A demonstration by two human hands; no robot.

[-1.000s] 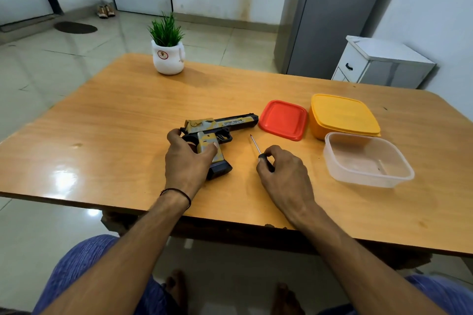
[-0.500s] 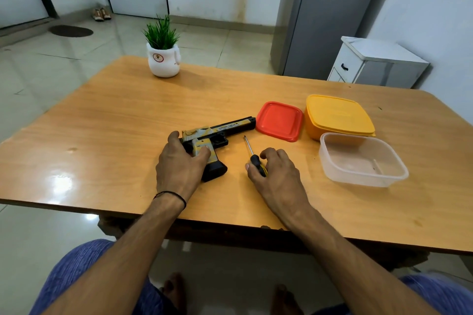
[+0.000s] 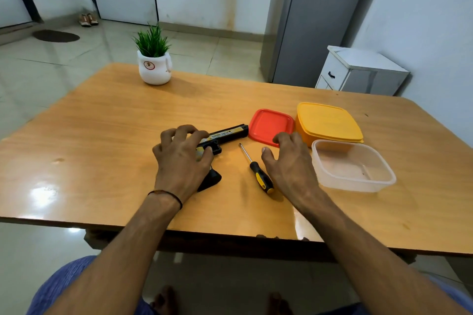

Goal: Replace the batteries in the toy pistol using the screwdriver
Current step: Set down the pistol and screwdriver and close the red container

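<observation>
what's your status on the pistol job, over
Left grip arched over pistol, hold unclear. Right grip open, empty. Screwdriver lying loose on table between them. Nothing blocking.

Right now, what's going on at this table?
A person is sitting at the table. Their left hand is on the pistol, with the fingers curled over its rear. The right hand is open and holds nothing. The screwdriver lies loose on the table between the two hands. To the right are a red lid, a closed yellow box and a clear tub. No batteries are in view.
</observation>
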